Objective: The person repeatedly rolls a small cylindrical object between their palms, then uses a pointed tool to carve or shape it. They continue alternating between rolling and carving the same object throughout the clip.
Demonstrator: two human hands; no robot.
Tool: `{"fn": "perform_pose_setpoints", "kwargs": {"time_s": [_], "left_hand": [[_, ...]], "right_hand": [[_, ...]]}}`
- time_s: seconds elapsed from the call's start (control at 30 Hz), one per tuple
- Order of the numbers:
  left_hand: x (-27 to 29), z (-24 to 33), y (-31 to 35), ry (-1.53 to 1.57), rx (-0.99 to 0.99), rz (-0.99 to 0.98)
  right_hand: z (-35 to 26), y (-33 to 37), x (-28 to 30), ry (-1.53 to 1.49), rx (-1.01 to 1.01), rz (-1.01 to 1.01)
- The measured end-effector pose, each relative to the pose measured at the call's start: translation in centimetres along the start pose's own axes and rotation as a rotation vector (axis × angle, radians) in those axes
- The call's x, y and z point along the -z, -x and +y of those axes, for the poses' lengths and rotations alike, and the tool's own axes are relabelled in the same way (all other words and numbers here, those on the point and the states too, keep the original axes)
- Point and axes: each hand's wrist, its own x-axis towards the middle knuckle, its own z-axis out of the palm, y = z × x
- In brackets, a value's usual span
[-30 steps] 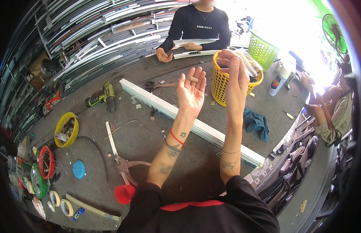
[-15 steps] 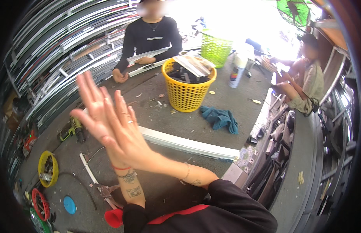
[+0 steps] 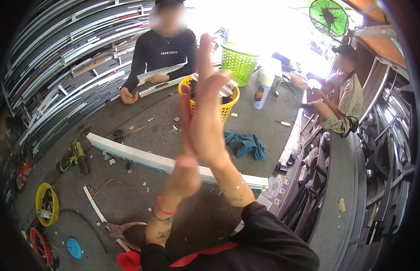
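Note:
My right hand (image 3: 207, 124) is raised upright in the middle of the view, its fingers stretched out and slightly blurred. Close against it on the left stands my left hand (image 3: 186, 147), seen edge-on and partly hidden; its fingers also point up. The palms face each other, and I cannot tell whether they touch. Neither hand holds anything. Behind them is a yellow basket (image 3: 227, 108) with dark pieces in it, partly covered by my hands. Below, a long white bar (image 3: 128, 153) lies across the work surface, passing behind my wrists. A blue-green cloth (image 3: 247, 145) lies crumpled to the right.
Across the table a person in black (image 3: 162, 54) holds a pale strip. Another person (image 3: 343, 90) sits at right. A green drill (image 3: 78, 156), a yellow bowl (image 3: 42, 203) and a blue disc (image 3: 74, 248) lie left; a spray can (image 3: 261, 92) stands behind the cloth.
Both hands have swung to the right and turned upright, from leaning left with the right hand across the left. They now cover part of the yellow basket. The view has shifted slightly.

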Motion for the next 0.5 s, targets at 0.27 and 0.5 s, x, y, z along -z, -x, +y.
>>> {"fn": "perform_pose_setpoints", "kwargs": {"time_s": [0.27, 0.5], "left_hand": [[5.5, 0.3, 1.8, 0.171, -0.006, 0.162], [6.8, 2.6, 0.8, 0.295, -0.136, 0.227]], "right_hand": [[0.7, 6.3, -5.0, 0.074, 0.067, -0.284], [-0.2, 10.2, -8.1, 0.005, 0.063, -0.262]]}}
